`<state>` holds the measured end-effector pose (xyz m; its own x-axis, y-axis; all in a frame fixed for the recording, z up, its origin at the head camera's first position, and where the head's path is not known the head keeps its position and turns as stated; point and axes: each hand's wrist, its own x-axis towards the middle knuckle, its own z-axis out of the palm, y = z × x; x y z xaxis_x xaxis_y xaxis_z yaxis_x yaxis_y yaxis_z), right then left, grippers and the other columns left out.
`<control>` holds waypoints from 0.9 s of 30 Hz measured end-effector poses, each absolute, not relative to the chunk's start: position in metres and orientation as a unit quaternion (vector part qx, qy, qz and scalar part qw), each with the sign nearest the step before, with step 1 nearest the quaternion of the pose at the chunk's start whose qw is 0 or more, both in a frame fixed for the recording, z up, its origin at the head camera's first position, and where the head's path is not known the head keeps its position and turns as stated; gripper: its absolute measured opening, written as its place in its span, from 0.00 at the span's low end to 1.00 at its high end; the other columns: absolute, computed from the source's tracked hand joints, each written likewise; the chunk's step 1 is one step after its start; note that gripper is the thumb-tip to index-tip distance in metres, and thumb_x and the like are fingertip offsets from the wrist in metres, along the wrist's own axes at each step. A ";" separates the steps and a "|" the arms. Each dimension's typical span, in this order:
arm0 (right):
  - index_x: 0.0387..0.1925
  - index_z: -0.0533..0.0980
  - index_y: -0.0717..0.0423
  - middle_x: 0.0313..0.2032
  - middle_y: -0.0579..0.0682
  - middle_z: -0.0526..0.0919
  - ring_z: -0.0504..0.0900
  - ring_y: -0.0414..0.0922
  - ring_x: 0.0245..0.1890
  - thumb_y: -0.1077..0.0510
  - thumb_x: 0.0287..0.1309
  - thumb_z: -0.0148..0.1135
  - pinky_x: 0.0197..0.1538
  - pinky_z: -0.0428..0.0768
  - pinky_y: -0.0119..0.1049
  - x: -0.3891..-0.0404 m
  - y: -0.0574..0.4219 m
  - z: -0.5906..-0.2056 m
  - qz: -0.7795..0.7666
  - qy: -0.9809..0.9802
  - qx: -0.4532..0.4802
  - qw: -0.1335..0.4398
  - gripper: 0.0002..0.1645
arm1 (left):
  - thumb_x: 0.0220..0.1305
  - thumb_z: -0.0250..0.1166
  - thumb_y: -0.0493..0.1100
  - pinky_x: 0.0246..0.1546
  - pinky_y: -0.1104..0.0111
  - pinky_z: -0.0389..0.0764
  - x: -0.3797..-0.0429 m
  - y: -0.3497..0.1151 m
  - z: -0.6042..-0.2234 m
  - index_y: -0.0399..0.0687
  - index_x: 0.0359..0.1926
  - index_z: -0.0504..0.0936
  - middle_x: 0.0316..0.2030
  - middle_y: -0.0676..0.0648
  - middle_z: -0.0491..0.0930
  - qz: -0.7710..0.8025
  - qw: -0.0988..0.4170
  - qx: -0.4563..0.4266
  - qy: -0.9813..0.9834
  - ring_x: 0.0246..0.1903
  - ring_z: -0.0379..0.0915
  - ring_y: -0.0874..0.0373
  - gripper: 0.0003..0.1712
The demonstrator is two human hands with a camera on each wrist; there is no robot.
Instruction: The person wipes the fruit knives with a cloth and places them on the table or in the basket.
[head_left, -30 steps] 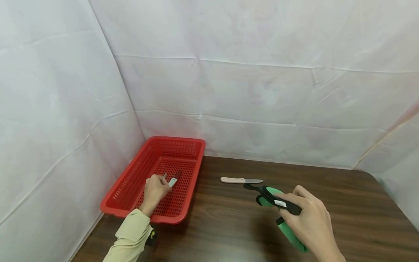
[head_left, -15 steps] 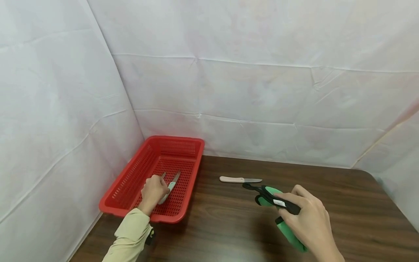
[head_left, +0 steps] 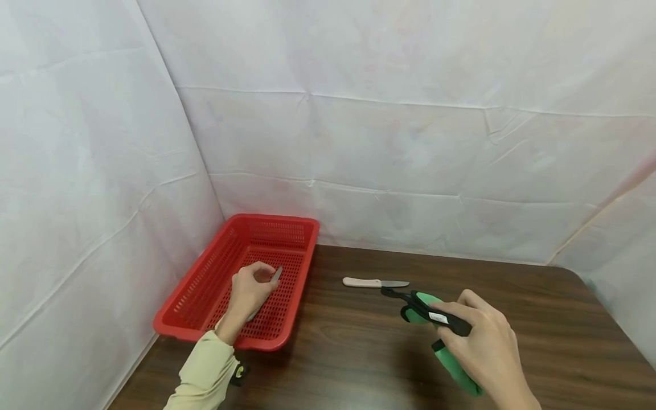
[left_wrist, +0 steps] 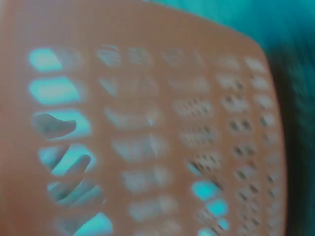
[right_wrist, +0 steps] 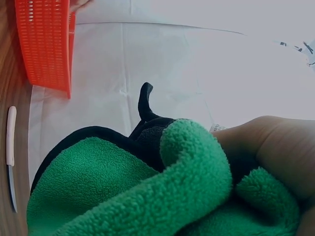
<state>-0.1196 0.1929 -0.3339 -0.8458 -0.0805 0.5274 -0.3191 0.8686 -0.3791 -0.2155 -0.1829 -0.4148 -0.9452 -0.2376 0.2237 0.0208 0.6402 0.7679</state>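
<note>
Left hand [head_left: 249, 293] hovering inside red perforated plastic basket [head_left: 303, 285], lower left of frame, fingers curving beside grey-bladed knife [head_left: 277, 274]; pinching or merely brushing it, cannot tell, fingertips overlapping blade. Careful handling probably calling for handle grip, fingertips avoiding edge, knife lying flat. Right hand [head_left: 484, 336], lower right, pinching green fleecy black-edged cloth [head_left: 456, 367] between thumb and fingers, folds hanging above dark wood-grain surface [head_left: 353, 341]. Pale-handled knife [head_left: 376, 282] lying right of basket, near frame centre.

A blurred, orange-brown slotted basket wall [left_wrist: 147, 29] fills most of the frame; dark shapes [left_wrist: 54, 126] show through left slots.
</note>
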 end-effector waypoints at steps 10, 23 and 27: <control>0.31 0.81 0.38 0.21 0.32 0.62 0.59 0.32 0.15 0.64 0.31 0.65 0.16 0.57 0.27 -0.121 0.197 -0.327 0.235 -0.931 0.108 0.258 0.21 | 0.42 0.72 0.44 0.29 0.66 0.76 -0.207 -0.144 -0.389 0.58 0.33 0.79 0.33 0.52 0.80 -0.511 0.169 0.000 -0.843 0.37 0.75 0.56 0.14; 0.32 0.81 0.40 0.21 0.33 0.63 0.60 0.33 0.15 0.63 0.31 0.67 0.16 0.59 0.27 -0.125 0.201 -0.327 0.239 -0.931 0.101 0.256 0.20 | 0.39 0.73 0.43 0.36 0.60 0.74 -0.210 -0.098 -0.388 0.62 0.33 0.79 0.31 0.58 0.79 -0.535 0.194 -0.044 -0.821 0.36 0.75 0.57 0.16; 0.33 0.80 0.40 0.21 0.34 0.63 0.60 0.33 0.15 0.63 0.32 0.68 0.16 0.59 0.27 -0.125 0.203 -0.328 0.242 -0.932 0.098 0.252 0.20 | 0.39 0.73 0.39 0.31 0.64 0.78 -0.210 -0.085 -0.390 0.58 0.33 0.79 0.32 0.54 0.79 -0.561 0.192 -0.059 -0.803 0.32 0.76 0.59 0.16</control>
